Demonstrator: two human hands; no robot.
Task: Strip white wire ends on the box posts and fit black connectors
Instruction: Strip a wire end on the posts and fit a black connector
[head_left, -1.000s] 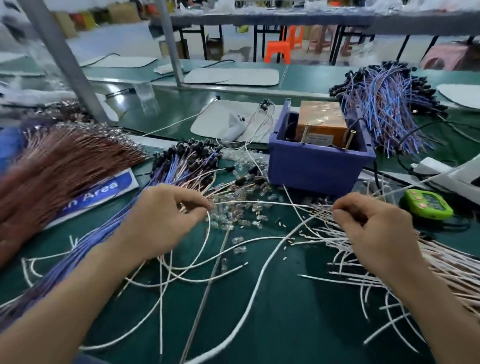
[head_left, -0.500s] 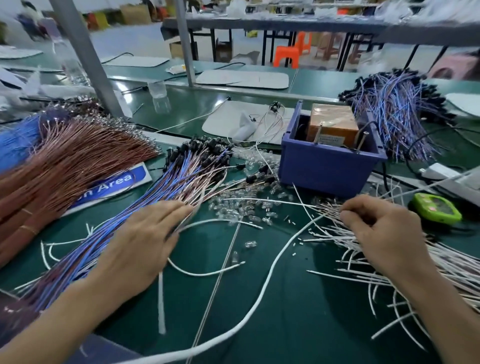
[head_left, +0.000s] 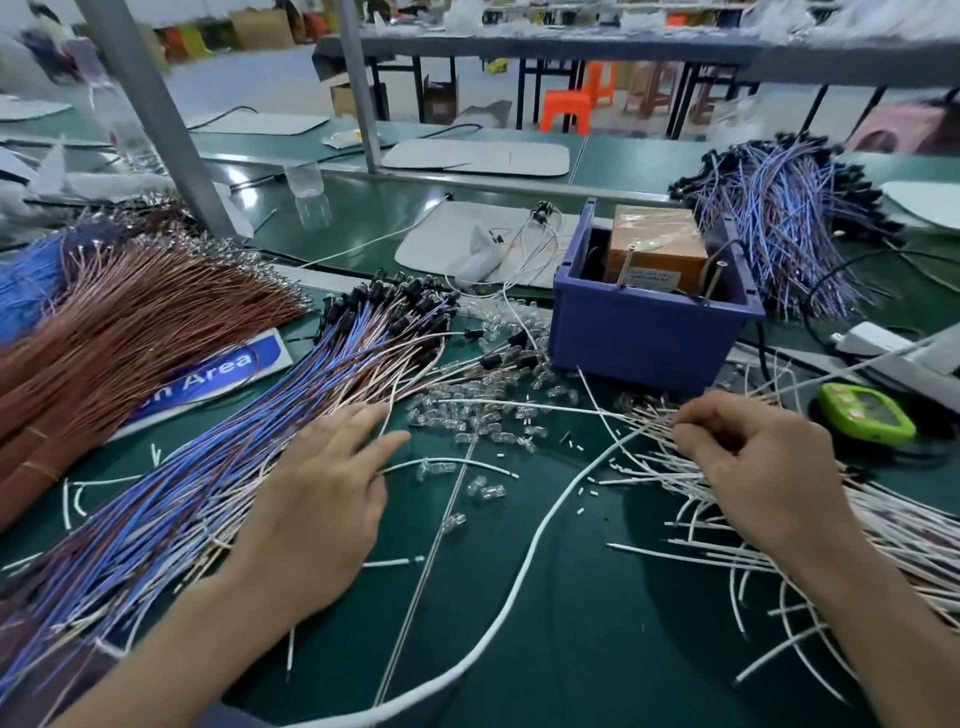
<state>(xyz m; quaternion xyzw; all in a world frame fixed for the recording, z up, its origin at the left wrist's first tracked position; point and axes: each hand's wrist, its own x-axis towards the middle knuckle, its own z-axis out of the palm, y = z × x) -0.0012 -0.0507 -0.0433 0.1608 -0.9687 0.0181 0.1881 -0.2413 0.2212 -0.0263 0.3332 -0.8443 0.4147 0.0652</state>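
Note:
A blue box (head_left: 644, 343) with an orange block (head_left: 657, 247) and two metal posts (head_left: 626, 265) inside stands at the middle back. Loose white wires (head_left: 883, 540) lie piled on the green mat at the right. My right hand (head_left: 763, 467) is curled over that pile and pinches thin white wire ends near its left edge. My left hand (head_left: 317, 499) lies flat with straight fingers on the bundle of blue and pink wires (head_left: 171, 514), whose black connectors (head_left: 395, 301) point toward the box. Small clear bulbs (head_left: 478, 421) are scattered between the hands.
A brown wire bundle (head_left: 114, 332) fills the left side over a blue "Area" sign (head_left: 208, 374). A second blue wire bundle (head_left: 779, 218) lies behind the box. A green timer (head_left: 865, 413) sits at the right. A thick white cable (head_left: 519, 587) curves across the front.
My left hand let go of the white wires, opened, and moved left and down onto the blue and pink bundle. My right hand stays curled on the white wire pile.

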